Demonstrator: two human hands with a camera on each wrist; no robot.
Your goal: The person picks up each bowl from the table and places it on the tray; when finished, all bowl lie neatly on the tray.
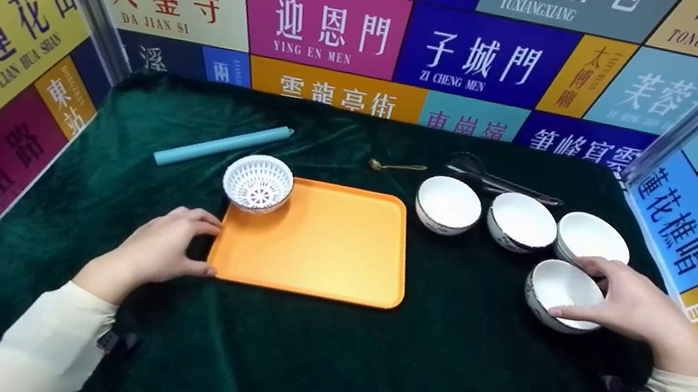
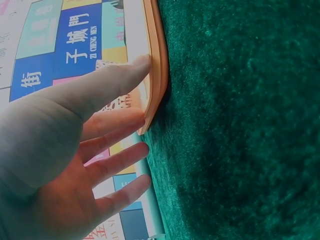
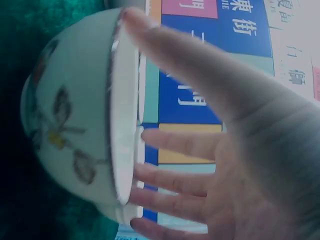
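Observation:
My left hand (image 1: 165, 243) is at the left edge of an orange tray (image 1: 320, 247). In the left wrist view its thumb (image 2: 120, 75) touches the tray's rim, with the other fingers spread. A white bowl with a dark leaf pattern inside (image 1: 259, 184) sits on the tray's back left corner. Over at the right, my right hand (image 1: 634, 304) spans a white bowl with painted leaves (image 3: 75, 125). Its thumb is at that bowl's rim, and the other fingers stretch fairly straight toward the far side. Close behind stands another white bowl (image 1: 594, 238).
Two more white bowls (image 1: 448, 205) (image 1: 521, 222) stand right of the tray. Behind lie a small gold spoon (image 1: 397, 166), a black ladle-like utensil (image 1: 503, 183) and a teal stick (image 1: 225, 146). Printed panels (image 1: 323, 25) enclose the green cloth (image 1: 324, 365).

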